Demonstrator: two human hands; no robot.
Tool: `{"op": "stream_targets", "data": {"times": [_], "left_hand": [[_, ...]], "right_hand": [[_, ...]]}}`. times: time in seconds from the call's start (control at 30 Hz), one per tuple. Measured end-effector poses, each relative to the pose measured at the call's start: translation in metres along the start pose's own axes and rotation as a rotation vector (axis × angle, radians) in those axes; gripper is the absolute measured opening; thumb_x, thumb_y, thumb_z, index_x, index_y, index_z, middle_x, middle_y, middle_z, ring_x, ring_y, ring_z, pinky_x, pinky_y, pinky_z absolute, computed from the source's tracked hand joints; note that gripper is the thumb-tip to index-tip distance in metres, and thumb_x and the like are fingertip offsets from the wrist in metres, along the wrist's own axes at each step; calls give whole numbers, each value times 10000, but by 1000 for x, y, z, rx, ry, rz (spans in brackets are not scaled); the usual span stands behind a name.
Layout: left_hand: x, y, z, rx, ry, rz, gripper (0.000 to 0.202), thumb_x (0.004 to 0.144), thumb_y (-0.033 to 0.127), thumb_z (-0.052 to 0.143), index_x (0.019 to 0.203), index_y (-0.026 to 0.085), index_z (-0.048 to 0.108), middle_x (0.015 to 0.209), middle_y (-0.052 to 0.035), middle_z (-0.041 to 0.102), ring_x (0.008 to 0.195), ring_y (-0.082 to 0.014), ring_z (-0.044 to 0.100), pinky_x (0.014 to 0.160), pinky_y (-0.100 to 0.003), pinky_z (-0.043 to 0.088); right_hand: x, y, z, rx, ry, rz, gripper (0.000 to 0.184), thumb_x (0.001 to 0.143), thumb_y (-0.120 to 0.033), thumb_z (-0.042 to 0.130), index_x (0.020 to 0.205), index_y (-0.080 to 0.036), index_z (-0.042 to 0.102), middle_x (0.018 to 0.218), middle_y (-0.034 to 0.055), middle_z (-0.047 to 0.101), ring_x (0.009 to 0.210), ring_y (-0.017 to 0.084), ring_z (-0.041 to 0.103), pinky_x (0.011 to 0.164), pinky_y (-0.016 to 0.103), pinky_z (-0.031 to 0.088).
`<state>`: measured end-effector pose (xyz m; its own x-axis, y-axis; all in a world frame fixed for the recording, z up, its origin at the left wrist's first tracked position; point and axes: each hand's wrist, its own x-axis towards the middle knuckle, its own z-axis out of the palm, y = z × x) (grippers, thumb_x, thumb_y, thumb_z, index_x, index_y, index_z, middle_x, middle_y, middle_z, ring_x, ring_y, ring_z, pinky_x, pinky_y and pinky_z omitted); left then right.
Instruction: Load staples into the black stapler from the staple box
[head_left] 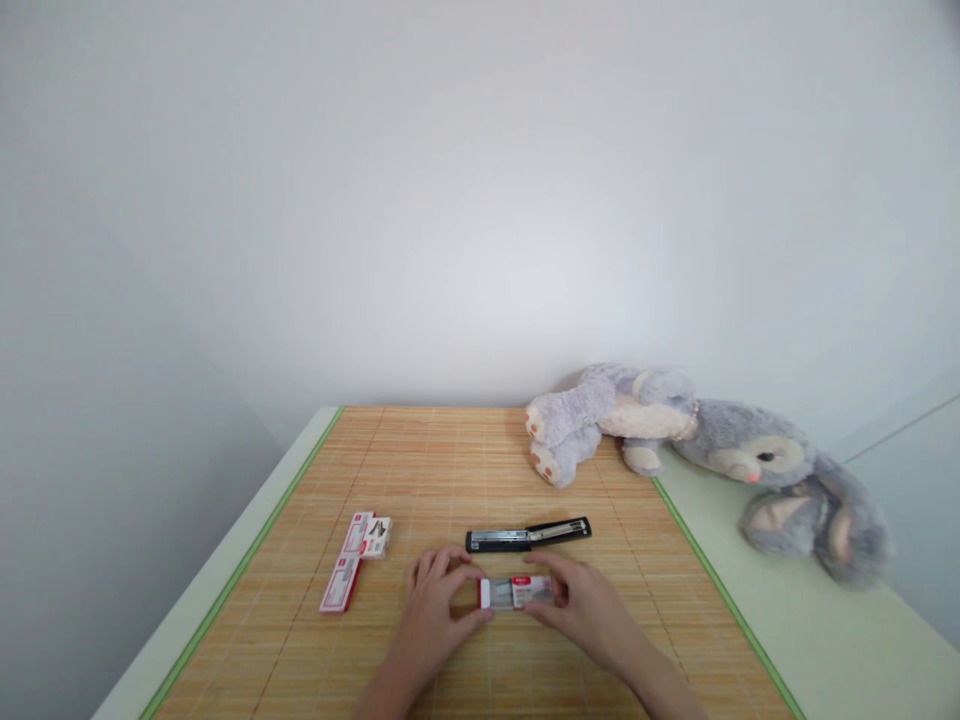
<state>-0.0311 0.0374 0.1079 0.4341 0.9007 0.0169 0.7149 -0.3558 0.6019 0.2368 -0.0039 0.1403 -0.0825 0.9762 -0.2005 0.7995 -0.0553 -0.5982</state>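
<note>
A small clear box with a red-and-white label [523,593] lies lengthwise between my hands, with pale grey contents showing through it. My left hand [439,605] grips its left end between thumb and fingertips. Around the right end, my right hand [574,605] closes with thumb below and fingers above. Just beyond them rests a black stapler [529,535], swung open flat so its metal staple channel shows. What exactly is in the box is too small to make out.
To the left lie red-and-white flat boxes [346,565] in a line, touching a small white box [376,538]. A grey plush rabbit [652,415] sprawls across the back right. The bamboo mat [420,460] has green edging and lies on a pale table [832,620] against a wall.
</note>
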Motion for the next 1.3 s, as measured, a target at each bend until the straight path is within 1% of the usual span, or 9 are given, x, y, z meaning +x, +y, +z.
{"op": "stream_targets", "data": {"times": [0.07, 0.13, 0.23, 0.37, 0.7, 0.8, 0.93, 1.13, 1.3], "left_hand": [[0, 1, 0, -7, 3, 3, 341, 769, 431, 837, 1096, 397, 748, 1307, -10, 634, 1256, -297, 521, 1090, -484, 340], [0, 1, -1, -16, 6, 8, 344, 768, 433, 840, 1099, 396, 749, 1309, -10, 635, 1259, -296, 519, 1090, -478, 342], [-1, 2, -2, -17, 8, 7, 356, 757, 424, 847, 1099, 389, 754, 1313, -16, 635, 1267, -302, 514, 1096, -482, 334], [-3, 3, -2, -12, 17, 7, 349, 761, 412, 841, 1099, 388, 754, 1314, -19, 636, 1271, -302, 509, 1108, -493, 318], [-3, 4, -3, -23, 17, 5, 341, 770, 439, 828, 1096, 369, 760, 1309, -39, 641, 1257, -312, 508, 1088, -495, 323], [-3, 4, -2, -24, 24, -2, 355, 753, 440, 841, 1092, 372, 759, 1305, -34, 644, 1252, -314, 508, 1088, -497, 323], [-2, 5, -2, -19, 24, -13, 342, 757, 456, 839, 1081, 384, 757, 1246, -18, 669, 1210, -298, 530, 1082, -496, 308], [-1, 6, -4, -15, -5, -16, 323, 775, 488, 817, 1076, 388, 753, 1042, 2, 714, 1089, -277, 577, 1050, -491, 314], [-1, 5, -5, -37, -20, -22, 316, 782, 467, 806, 1074, 357, 756, 1014, -9, 731, 1070, -279, 595, 1046, -487, 319]], "right_hand": [[8, -20, 3, -89, -27, -57, 243, 891, -402, 706, 1117, -344, 777, 814, -13, 763, 769, 200, 687, 670, 271, 394], [18, -37, 8, -217, -83, -126, 167, 920, -360, 665, 1003, -351, 810, 893, -2, 803, 850, 222, 722, 714, 279, 424], [30, -53, 14, -344, -146, -192, 184, 909, -336, 659, 970, -321, 831, 931, 46, 821, 902, 263, 743, 762, 298, 464], [37, -55, 15, -405, -155, -208, 210, 883, -254, 636, 945, -252, 837, 939, 112, 817, 918, 290, 750, 798, 321, 488], [37, -59, 13, -366, -117, -186, 185, 874, -239, 636, 885, -218, 820, 926, 130, 811, 903, 290, 748, 776, 320, 464], [34, -51, 7, -281, -64, -147, 156, 846, -242, 665, 907, -244, 808, 897, 73, 806, 868, 243, 733, 730, 281, 428], [22, -25, -3, -144, -7, -91, 128, 841, -266, 674, 904, -249, 784, 780, 1, 758, 724, 168, 677, 632, 240, 370], [7, 11, 4, -2, 21, -29, 205, 896, -377, 641, 887, -240, 793, 678, -17, 691, 627, 154, 613, 596, 243, 371], [-6, 29, -1, 63, 74, 14, 248, 863, -455, 696, 966, -244, 776, 668, -33, 635, 648, 164, 594, 627, 258, 386]]}}
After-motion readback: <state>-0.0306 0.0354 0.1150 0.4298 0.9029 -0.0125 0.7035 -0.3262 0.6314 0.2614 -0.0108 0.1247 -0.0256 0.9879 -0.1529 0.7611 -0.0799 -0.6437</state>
